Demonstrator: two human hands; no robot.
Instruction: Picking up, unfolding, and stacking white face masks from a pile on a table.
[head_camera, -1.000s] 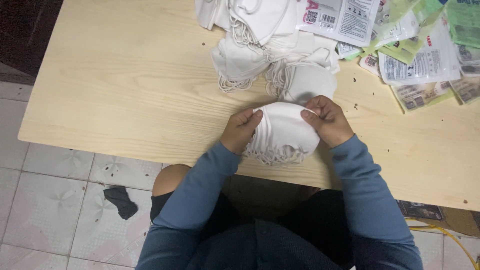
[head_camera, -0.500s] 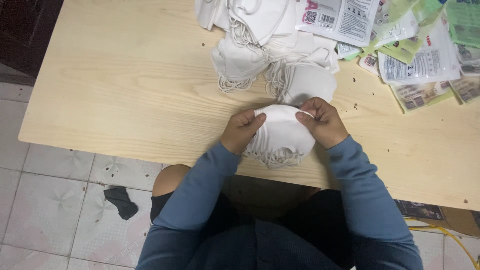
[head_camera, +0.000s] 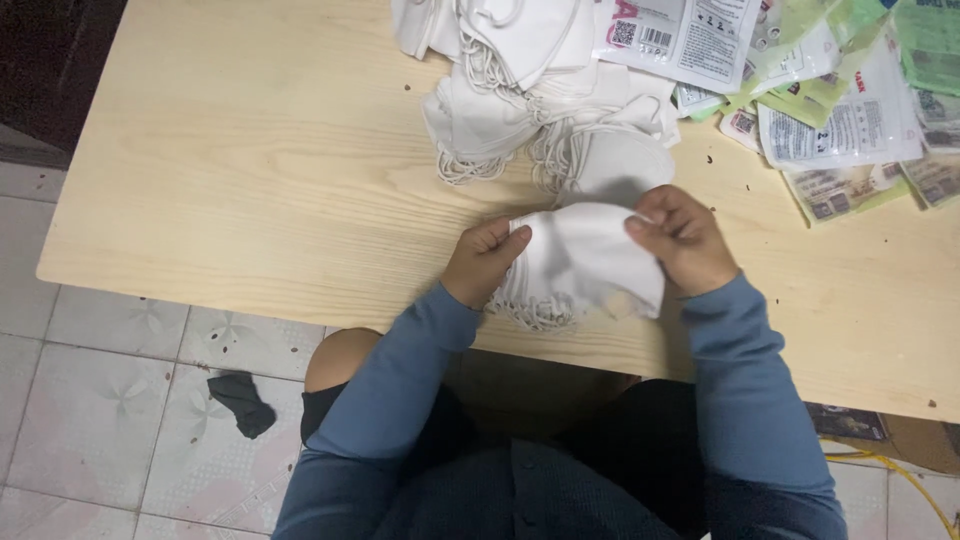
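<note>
A small stack of white face masks (head_camera: 580, 262) is held between both hands near the front edge of the pale wooden table (head_camera: 250, 180). My left hand (head_camera: 485, 260) grips the stack's left end, where the ear loops hang down. My right hand (head_camera: 685, 240) pinches the upper right corner. Both sleeves are blue. Just behind the hands lies a larger heap of white masks (head_camera: 530, 90) with tangled ear loops.
Several flat printed packets (head_camera: 850, 110), white and green, are spread over the table's back right. A dark scrap of cloth (head_camera: 240, 400) lies on the tiled floor at the left. A yellow cable (head_camera: 900, 470) runs on the floor at the lower right.
The hands have kept hold of the mask stack and shifted it slightly; my right hand's fingers have moved along the top right edge. The heap and packets have not moved.
</note>
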